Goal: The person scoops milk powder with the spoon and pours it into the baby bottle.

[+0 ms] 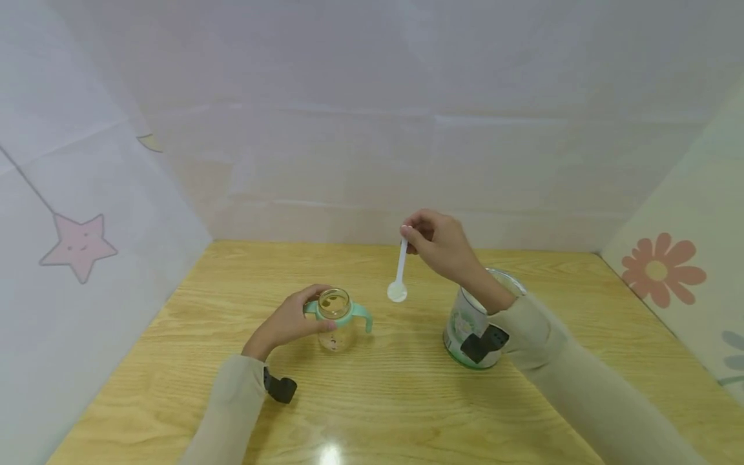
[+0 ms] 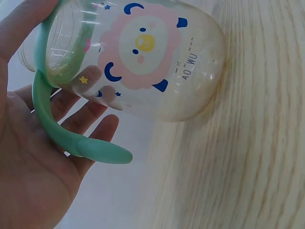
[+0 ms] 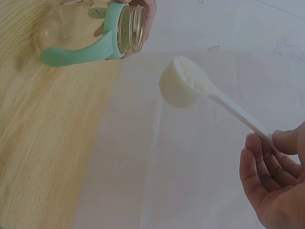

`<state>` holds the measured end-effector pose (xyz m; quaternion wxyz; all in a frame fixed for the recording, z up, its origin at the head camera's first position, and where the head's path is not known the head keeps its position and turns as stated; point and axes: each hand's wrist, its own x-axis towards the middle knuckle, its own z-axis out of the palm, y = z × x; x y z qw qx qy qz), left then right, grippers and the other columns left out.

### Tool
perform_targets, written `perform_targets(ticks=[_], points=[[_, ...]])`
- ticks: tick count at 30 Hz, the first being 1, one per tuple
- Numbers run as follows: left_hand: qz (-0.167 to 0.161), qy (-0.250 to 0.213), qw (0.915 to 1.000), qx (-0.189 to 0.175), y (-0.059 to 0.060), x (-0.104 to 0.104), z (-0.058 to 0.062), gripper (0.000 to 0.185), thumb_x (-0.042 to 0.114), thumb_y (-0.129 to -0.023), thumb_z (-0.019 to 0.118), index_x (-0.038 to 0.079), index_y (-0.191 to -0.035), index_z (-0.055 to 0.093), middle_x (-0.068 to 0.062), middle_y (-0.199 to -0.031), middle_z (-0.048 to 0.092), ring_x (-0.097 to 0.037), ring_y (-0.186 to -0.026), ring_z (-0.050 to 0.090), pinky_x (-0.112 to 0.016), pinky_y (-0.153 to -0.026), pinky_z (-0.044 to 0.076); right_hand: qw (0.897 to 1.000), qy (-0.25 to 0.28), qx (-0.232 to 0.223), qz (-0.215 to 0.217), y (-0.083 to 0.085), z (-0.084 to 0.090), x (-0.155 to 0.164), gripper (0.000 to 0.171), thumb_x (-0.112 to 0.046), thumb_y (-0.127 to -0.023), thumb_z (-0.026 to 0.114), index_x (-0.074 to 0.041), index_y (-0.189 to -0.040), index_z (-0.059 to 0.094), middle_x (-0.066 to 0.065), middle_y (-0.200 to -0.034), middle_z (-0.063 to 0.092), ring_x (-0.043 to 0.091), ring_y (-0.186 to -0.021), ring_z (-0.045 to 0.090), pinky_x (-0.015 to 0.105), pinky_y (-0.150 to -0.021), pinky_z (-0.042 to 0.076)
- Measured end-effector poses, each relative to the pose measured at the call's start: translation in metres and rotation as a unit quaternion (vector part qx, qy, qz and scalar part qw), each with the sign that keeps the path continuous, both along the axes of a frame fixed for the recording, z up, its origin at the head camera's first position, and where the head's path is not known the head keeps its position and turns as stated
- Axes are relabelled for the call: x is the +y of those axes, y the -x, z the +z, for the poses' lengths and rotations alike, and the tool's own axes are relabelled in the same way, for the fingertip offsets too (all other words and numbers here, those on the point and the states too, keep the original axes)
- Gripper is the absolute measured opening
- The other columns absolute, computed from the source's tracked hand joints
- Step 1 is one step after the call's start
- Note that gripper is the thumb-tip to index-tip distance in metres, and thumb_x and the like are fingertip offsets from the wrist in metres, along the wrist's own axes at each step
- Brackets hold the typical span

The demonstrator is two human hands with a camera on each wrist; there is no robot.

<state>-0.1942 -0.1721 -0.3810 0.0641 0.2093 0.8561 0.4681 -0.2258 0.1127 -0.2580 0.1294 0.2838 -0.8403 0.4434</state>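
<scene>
A clear baby bottle [image 1: 334,332] with a mint-green two-handled collar stands uncapped on the table; a pink lion face is printed on its side [image 2: 143,43]. My left hand [image 1: 290,321] grips it around the collar, thumb in front and fingers behind. Between finger and thumb, my right hand [image 1: 444,242] pinches the handle end of a white measuring scoop [image 1: 398,290]. The scoop hangs in the air right of the bottle, and pale powder [image 3: 194,76] fills its bowl. Below my right wrist stands an open milk powder tin [image 1: 465,320], partly hidden by the forearm.
The wooden table [image 1: 378,413] meets a pale cloth backdrop [image 1: 360,161] behind and at both sides. A black wrist camera [image 1: 281,389] sits on the left wrist, another [image 1: 485,343] on the right, in front of the tin.
</scene>
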Motion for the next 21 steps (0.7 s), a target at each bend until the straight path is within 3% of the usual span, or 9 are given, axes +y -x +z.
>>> perform_targets(ticks=[21], points=[[-0.001,-0.014,0.9998,0.012,-0.002,0.022,-0.004,0.067,0.037,-0.081,0.076,0.014,-0.137,0.049,-0.01,-0.127,0.059,-0.026,-0.113,0.056,-0.05,-0.097,0.045,1.0,0.006,-0.014,0.026,0.005,-0.004,-0.019,0.013,-0.006,-0.095,0.057,0.006,-0.098,0.063,0.018,-0.082,0.067,0.008,-0.063,0.062,0.021,-0.06,0.053]])
